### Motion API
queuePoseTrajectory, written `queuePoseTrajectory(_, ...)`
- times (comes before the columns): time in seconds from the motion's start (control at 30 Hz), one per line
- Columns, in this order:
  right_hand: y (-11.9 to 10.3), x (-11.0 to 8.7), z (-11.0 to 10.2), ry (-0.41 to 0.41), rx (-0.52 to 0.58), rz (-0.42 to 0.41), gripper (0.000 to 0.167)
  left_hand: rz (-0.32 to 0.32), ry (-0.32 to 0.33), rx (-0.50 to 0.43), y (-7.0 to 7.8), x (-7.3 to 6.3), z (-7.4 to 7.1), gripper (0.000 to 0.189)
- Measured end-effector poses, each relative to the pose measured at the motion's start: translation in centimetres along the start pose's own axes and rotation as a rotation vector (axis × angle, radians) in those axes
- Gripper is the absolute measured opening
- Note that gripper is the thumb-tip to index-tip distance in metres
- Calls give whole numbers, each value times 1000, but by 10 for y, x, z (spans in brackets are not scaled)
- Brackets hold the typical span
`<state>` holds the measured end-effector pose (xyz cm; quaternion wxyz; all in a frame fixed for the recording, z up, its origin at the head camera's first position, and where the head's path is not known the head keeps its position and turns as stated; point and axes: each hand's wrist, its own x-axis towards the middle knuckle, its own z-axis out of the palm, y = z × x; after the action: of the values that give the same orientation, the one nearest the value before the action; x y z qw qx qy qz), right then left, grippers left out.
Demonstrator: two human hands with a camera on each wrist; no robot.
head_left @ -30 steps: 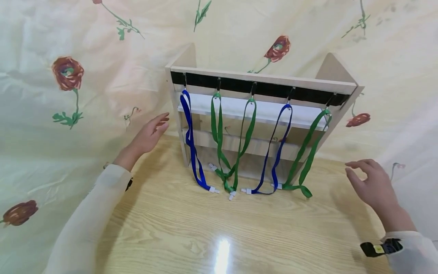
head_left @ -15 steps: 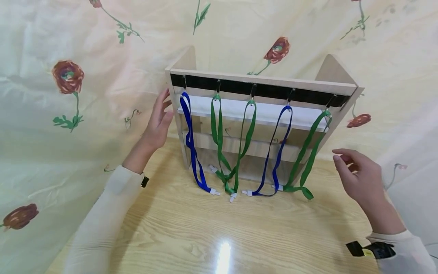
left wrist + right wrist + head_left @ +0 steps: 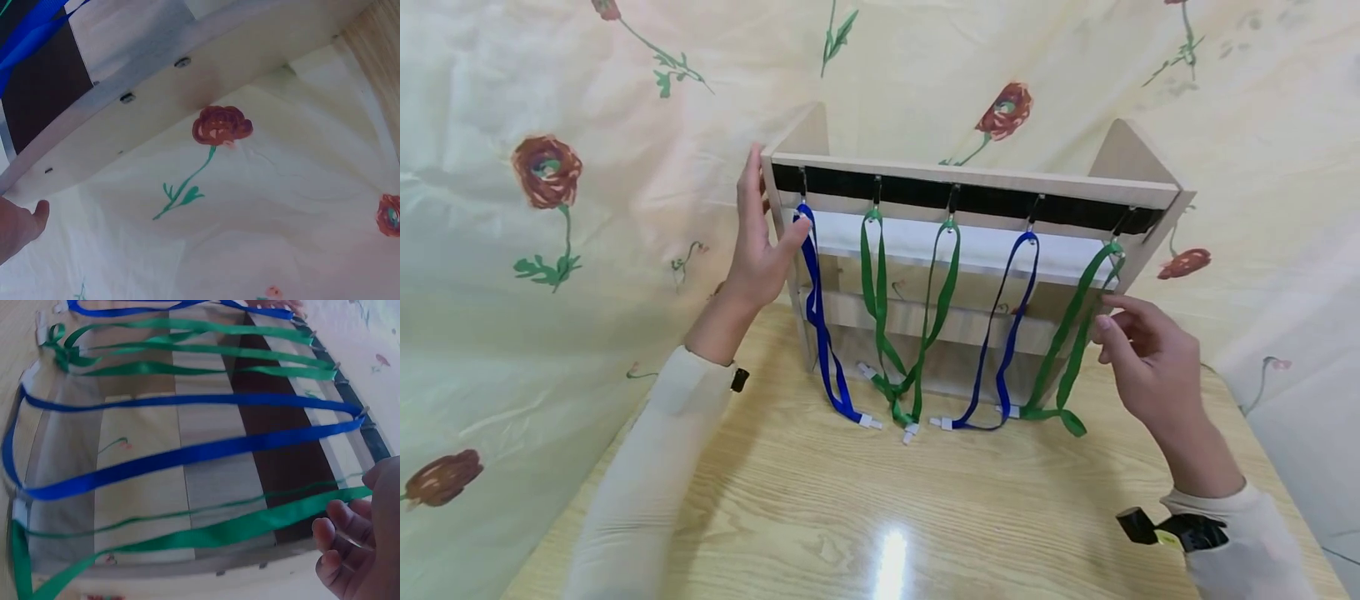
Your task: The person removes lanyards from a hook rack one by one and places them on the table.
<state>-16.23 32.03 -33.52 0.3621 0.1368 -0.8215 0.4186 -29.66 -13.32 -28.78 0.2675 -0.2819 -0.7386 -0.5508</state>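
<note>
A wooden rack (image 3: 970,177) stands on the table, with several blue and green lanyards hanging from hooks on a black strip. My left hand (image 3: 760,242) lies flat against the rack's left side panel (image 3: 187,94), fingers straight, thumb by the leftmost blue lanyard (image 3: 820,325). My right hand (image 3: 1142,358) hovers at the rack's right end, its loosely curled fingers (image 3: 356,544) just beside the rightmost green lanyard (image 3: 1071,333), holding nothing that I can see. The same green lanyard (image 3: 206,534) runs close past the fingertips in the right wrist view.
The rack sits at the far edge of a light wooden table (image 3: 880,500). A cream cloth with red flowers (image 3: 550,167) hangs behind and to both sides. The lanyards' clip ends (image 3: 910,429) lie on the table in front of the rack.
My left hand rose from beside the rack's foot up to its left side panel. My right hand moved left and up, from the table's right edge to the rightmost green lanyard.
</note>
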Motion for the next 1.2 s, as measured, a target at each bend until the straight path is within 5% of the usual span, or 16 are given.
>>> queuePoseTrajectory(0.13, -9, 3, 6, -51, -30, 53, 31, 31, 26, 8, 2, 5, 5, 111)
queuePoseTrajectory(0.3, -16, 6, 11, -95, -40, 91, 29, 211, 66, 84, 1, 16, 9, 105)
queuePoseTrajectory(0.63, -25, 8, 19, -44, 12, 33, 27, 404, 219, 348, 12, 37, 22, 67)
queuePoseTrajectory(0.93, -32, 15, 25, -25, 64, 113, 42, 425, 297, 438, 7, 44, 29, 47)
queuePoseTrajectory(1.2, -29, 15, 30, -45, 67, 137, 37, 430, 383, 470, 1, 46, 34, 45)
